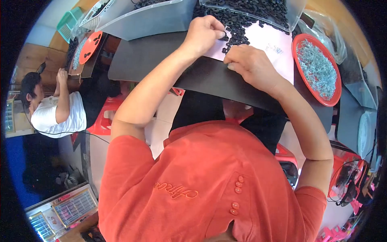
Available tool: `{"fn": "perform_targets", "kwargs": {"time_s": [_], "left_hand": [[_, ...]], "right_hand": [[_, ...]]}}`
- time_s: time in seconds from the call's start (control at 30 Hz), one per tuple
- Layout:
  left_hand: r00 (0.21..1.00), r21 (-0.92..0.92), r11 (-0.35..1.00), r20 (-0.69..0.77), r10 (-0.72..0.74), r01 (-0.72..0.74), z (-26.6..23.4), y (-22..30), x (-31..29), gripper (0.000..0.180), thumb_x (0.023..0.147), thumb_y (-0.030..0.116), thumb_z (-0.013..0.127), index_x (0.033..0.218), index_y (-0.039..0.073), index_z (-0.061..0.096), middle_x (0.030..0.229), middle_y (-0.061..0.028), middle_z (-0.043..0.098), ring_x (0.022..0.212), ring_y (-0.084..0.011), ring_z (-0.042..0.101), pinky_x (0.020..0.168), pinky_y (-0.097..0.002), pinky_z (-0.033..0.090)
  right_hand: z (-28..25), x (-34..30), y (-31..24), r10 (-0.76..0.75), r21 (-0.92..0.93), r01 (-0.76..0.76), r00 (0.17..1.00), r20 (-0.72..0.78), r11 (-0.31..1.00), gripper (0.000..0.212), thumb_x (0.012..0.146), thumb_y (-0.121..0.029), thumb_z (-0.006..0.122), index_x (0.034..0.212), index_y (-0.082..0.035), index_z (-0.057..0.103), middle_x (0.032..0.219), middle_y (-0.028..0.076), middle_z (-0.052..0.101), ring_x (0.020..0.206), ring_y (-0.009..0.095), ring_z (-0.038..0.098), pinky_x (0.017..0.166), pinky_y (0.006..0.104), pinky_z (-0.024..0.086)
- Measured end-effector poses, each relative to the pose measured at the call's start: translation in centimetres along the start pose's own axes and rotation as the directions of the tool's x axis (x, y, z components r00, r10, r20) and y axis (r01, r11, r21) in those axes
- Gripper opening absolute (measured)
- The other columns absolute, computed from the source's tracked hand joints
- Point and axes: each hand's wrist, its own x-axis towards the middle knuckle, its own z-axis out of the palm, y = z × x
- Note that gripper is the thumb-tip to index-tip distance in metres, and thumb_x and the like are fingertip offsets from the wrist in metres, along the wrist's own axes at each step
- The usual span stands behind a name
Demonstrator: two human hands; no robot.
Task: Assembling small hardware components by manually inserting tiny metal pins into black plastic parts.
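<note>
Thumb and forefinger of my left hand (201,36) are pinched at the near edge of a heap of small black ring-like parts (238,35), and one dark part shows at their tips. My right hand (253,66) is held low over the table's near edge, its fingers curled and thumb pressed in. Whatever it grips is too small or hidden to tell. Beneath the heap lies a pale pink sheet (284,66) with a small printed mark. The black parts spill onto it from a translucent plastic bin (296,16) at the back.
To the right, a red plate (329,102) holds many small silvery metal pieces. Another translucent bin (149,22) stands at the back left of the dark table (149,60). At far left, a person in a white shirt (60,113) sits by another table with an orange-red plate (85,54).
</note>
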Motion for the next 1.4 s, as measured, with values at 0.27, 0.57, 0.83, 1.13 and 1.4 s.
{"fn": "perform_targets", "kwargs": {"time_s": [0.27, 0.57, 0.83, 1.13, 1.4], "left_hand": [[0.947, -0.502, 0.804, 0.171, -0.27, 0.32, -2.6, 0.9, -0.8, 0.017, 0.09, 0.005, 0.055, 0.1, -0.004, 0.064, 0.07, -0.0052, 0.057, 0.056, -0.0118, 0.052, 0.048, -0.0231, 0.039], [0.924, -0.816, 0.436, 0.31, -0.224, 0.379, -3.3, 0.2, -1.6, 0.021, 0.091, 0.004, 0.054, 0.109, -0.007, 0.058, 0.083, -0.0116, 0.062, 0.063, -0.0154, 0.058, 0.054, -0.0247, 0.047], [0.958, -0.771, 0.569, 0.222, -0.18, 0.286, -1.3, 2.4, -1.5, 0.027, 0.084, -0.002, 0.061, 0.11, -0.007, 0.058, 0.089, -0.0127, 0.064, 0.069, -0.0177, 0.064, 0.057, -0.0241, 0.051], [0.986, -0.69, 0.706, 0.143, -0.086, 0.162, 0.6, 4.6, -0.9, 0.033, 0.078, -0.008, 0.063, 0.11, -0.006, 0.058, 0.086, -0.0101, 0.063, 0.069, -0.0179, 0.065, 0.055, -0.0245, 0.05], [0.968, -0.753, 0.612, 0.225, -0.108, 0.243, 1.0, 5.4, -0.4, 0.03, 0.083, -0.002, 0.062, 0.112, -0.006, 0.057, 0.087, -0.0099, 0.063, 0.07, -0.0181, 0.065, 0.056, -0.025, 0.05]], "right_hand": [[0.0, 2.8, 2.0, 0.199, 0.099, -0.194, 0.979, -0.051, 0.976, 0.009, 0.079, -0.013, 0.061, 0.084, -0.006, 0.063, 0.076, 0.011, 0.065, 0.074, 0.029, 0.064, 0.067, 0.0392, 0.049], [1.6, 3.8, 3.4, 0.298, 0.336, -0.258, 0.952, -0.072, 0.906, 0.013, 0.077, -0.011, 0.064, 0.089, -0.005, 0.066, 0.07, 0.008, 0.064, 0.063, 0.016, 0.061, 0.06, 0.0299, 0.046], [-1.5, 4.1, 2.3, 0.452, 0.583, -0.237, 0.855, -0.254, 0.777, 0.014, 0.082, -0.008, 0.063, 0.092, 0.001, 0.067, 0.074, 0.002, 0.064, 0.069, 0.006, 0.055, 0.063, 0.0213, 0.044], [-2.9, 2.8, 2.3, 0.487, 0.581, -0.268, 0.834, -0.26, 0.769, 0.014, 0.083, -0.009, 0.062, 0.092, 0.001, 0.068, 0.075, 0.002, 0.064, 0.071, 0.007, 0.056, 0.065, 0.0219, 0.044], [-3.5, 2.4, 1.5, 0.55, 0.676, -0.212, 0.765, -0.334, 0.706, 0.014, 0.084, -0.008, 0.062, 0.094, 0.001, 0.067, 0.077, 0.002, 0.064, 0.071, 0.006, 0.055, 0.064, 0.0216, 0.044]]}}
